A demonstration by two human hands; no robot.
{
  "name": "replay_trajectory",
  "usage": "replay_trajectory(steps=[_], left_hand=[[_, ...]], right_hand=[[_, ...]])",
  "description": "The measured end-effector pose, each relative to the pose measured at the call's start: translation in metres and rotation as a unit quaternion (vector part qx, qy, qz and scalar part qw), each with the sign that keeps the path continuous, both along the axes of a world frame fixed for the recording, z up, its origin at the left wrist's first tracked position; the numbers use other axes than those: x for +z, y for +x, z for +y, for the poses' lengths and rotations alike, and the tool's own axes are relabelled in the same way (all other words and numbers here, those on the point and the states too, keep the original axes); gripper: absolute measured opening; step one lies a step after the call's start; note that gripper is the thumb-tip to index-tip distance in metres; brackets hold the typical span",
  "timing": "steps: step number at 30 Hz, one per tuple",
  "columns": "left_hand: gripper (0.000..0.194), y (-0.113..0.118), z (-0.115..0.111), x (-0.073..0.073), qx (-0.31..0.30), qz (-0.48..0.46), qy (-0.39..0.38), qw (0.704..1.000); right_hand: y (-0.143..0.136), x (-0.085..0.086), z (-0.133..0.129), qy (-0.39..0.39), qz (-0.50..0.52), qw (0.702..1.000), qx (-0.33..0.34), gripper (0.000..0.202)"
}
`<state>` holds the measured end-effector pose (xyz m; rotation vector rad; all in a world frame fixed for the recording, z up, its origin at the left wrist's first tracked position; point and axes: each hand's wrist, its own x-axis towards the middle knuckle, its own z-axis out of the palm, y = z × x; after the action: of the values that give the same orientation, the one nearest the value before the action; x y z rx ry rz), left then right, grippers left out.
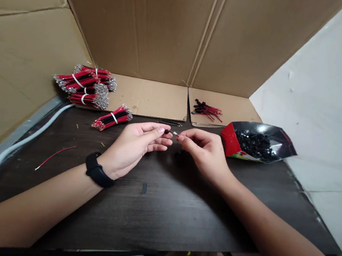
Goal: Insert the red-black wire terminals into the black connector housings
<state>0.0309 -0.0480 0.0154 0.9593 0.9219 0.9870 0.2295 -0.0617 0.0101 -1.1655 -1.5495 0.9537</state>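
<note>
Between thumb and fingertips, my left hand (144,139) pinches a small black connector housing (166,131). My right hand (202,149) pinches a red wire (177,135), whose silver crimp terminal (175,133) points left at the housing. Whether the terminal touches the housing I cannot tell. Just beyond the fingers, a few black wires (170,123) lie on the dark table. Under my right hand is a dark clump of small black pieces (181,157), in shadow and hard to make out.
Banded bundles of red and black wires (84,86) are piled at the back left, with another bundle (113,118) nearer. Wires with black housings (207,110) lie on cardboard at the back. An open box (231,140) of black housings stands right. A loose red wire (55,156) lies left.
</note>
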Motion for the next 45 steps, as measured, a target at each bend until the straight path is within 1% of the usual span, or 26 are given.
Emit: replay_trajectory(steps=[7, 15, 23, 39, 45], left_hand=[[0.019, -0.0011, 0.0, -0.0006, 0.0, -0.002, 0.001, 1.0], [0.025, -0.0021, 0.0009, -0.0014, 0.0, 0.034, 0.021, 0.999], [0.027, -0.0018, 0.0002, -0.0044, -0.008, 0.041, 0.018, 0.999], [0.027, -0.001, -0.0002, -0.0016, -0.017, 0.054, 0.035, 0.998], [0.023, 0.0001, -0.0027, 0.0028, -0.013, 0.071, 0.071, 0.995]], right_hand=[[-0.0005, 0.0017, -0.0012, 0.0, -0.008, 1.0, 0.006, 0.017], [-0.0013, 0.0023, -0.0012, -0.011, -0.002, 1.0, 0.007, 0.018], [-0.0018, 0.0053, -0.0021, -0.022, 0.001, 1.0, 0.01, 0.015], [-0.002, 0.0027, -0.0022, -0.017, -0.007, 1.0, 0.016, 0.015], [-0.0018, 0.001, -0.0022, 0.004, -0.027, 0.999, 0.017, 0.016]])
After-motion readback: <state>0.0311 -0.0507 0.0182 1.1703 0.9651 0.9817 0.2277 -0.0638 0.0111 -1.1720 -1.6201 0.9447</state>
